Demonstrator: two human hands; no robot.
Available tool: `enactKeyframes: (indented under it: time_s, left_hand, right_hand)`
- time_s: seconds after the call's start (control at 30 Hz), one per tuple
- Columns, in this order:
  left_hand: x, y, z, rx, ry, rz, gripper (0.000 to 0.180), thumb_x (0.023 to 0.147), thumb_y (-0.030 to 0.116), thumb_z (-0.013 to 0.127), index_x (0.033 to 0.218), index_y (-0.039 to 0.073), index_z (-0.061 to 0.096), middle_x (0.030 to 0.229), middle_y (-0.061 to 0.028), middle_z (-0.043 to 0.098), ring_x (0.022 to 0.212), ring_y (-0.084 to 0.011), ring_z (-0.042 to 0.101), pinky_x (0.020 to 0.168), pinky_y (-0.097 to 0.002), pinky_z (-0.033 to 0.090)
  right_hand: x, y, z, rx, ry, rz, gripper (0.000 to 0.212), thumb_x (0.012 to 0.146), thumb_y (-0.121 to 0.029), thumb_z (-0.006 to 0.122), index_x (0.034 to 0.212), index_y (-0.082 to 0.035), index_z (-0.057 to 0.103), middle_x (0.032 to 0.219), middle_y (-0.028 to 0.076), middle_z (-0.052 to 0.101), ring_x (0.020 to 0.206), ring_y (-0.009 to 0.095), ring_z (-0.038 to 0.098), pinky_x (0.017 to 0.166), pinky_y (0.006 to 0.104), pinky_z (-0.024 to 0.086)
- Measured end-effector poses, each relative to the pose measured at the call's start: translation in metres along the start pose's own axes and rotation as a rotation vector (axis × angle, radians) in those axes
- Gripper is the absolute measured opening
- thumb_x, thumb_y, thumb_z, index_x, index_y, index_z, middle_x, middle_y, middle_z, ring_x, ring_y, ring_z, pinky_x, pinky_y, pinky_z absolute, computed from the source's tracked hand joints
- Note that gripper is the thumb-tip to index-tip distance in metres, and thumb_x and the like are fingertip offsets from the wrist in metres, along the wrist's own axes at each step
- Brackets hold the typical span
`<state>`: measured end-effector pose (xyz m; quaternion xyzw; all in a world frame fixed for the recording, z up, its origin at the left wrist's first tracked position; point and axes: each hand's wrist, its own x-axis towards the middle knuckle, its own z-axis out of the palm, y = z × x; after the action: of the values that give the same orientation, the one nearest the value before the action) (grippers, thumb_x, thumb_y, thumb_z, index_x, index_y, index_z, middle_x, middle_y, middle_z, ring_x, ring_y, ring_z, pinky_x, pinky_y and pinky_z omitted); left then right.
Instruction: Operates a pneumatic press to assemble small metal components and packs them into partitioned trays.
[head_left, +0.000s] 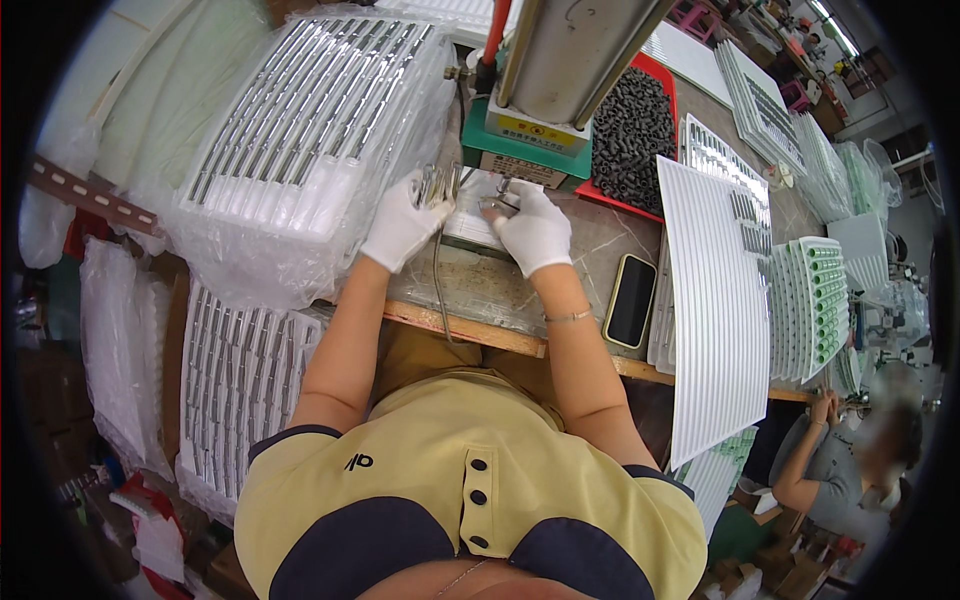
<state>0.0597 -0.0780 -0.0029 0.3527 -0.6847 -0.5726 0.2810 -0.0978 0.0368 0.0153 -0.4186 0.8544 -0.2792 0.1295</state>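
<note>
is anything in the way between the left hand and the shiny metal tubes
Nothing visible: the left hand, gloved in white, holds the shiny metal tubes. A thin cable runs below, toward the table edge.

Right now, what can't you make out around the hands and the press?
Head view:
- Press: top cut off by the upper edge.
- Metal tubes: partly hidden by the left hand; count unclear.
- Right hand: detail too small to tell whether it grips a part.
- Black parts: too small and heaped to count.
</note>
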Motion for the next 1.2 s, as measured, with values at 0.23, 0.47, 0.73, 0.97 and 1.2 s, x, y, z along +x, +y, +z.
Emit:
enactKeyframes:
  time_s: [0.23, 0.47, 0.73, 0.97, 1.2]
  left_hand:
    - [-0.076, 0.007, -0.013, 0.089, -0.295, 0.313, 0.027, 0.079, 0.019, 0.077, 0.097, 0.002, 0.066, 0.079, -0.0037, 0.068, 0.076, -0.0096, 0.065, 0.063, -0.0264, 0.052]
    - [-0.133, 0.007, 0.005, 0.529, -0.001, 0.316, 0.015, 0.075, 0.024, 0.068, 0.073, 0.01, 0.062, 0.07, -0.01, 0.064, 0.068, -0.0311, 0.064, 0.059, -0.0414, 0.051]
    - [-0.261, 0.027, -0.133, 0.551, 0.075, -0.107, 0.028, 0.075, 0.026, 0.067, 0.096, 0.008, 0.069, 0.086, -0.0161, 0.068, 0.079, -0.0313, 0.066, 0.071, -0.039, 0.052]
    - [-0.434, -0.016, -0.37, 1.065, 0.459, -0.684, 0.036, 0.067, 0.025, 0.074, 0.096, 0.004, 0.07, 0.089, -0.0163, 0.069, 0.084, -0.0279, 0.066, 0.079, -0.0334, 0.051]
    - [-0.462, -0.054, -0.432, 1.183, 0.39, -0.936, 0.034, 0.065, 0.022, 0.071, 0.094, 0.004, 0.069, 0.092, -0.0196, 0.069, 0.085, -0.0332, 0.066, 0.078, -0.0381, 0.052]
  right_hand:
    - [-0.083, 0.001, -0.015, 0.689, -0.196, -0.157, 0.045, 0.081, -0.024, 0.075, 0.118, -0.003, 0.06, 0.083, 0.006, 0.069, 0.08, 0.012, 0.065, 0.072, 0.0261, 0.051]
    - [-0.115, -0.003, -0.004, 0.432, -0.164, -0.135, 0.01, 0.089, -0.008, 0.067, 0.093, 0.0, 0.062, 0.075, -0.001, 0.059, 0.069, 0.006, 0.054, 0.063, 0.021, 0.046]
    - [-0.136, -0.027, 0.032, 0.618, -0.535, -0.245, 0.019, 0.087, -0.008, 0.069, 0.102, 0.003, 0.062, 0.083, 0.003, 0.063, 0.07, 0.008, 0.057, 0.065, 0.0211, 0.047]
    - [-0.107, 0.023, 0.041, 0.448, -0.149, -0.201, 0.019, 0.09, -0.015, 0.068, 0.098, 0.003, 0.065, 0.081, 0.002, 0.064, 0.072, 0.007, 0.056, 0.063, 0.0223, 0.045]
    - [-0.093, 0.069, 0.059, 0.412, 0.003, -0.085, 0.025, 0.092, -0.023, 0.066, 0.093, 0.002, 0.066, 0.081, 0.002, 0.064, 0.069, 0.009, 0.051, 0.063, 0.0227, 0.043]
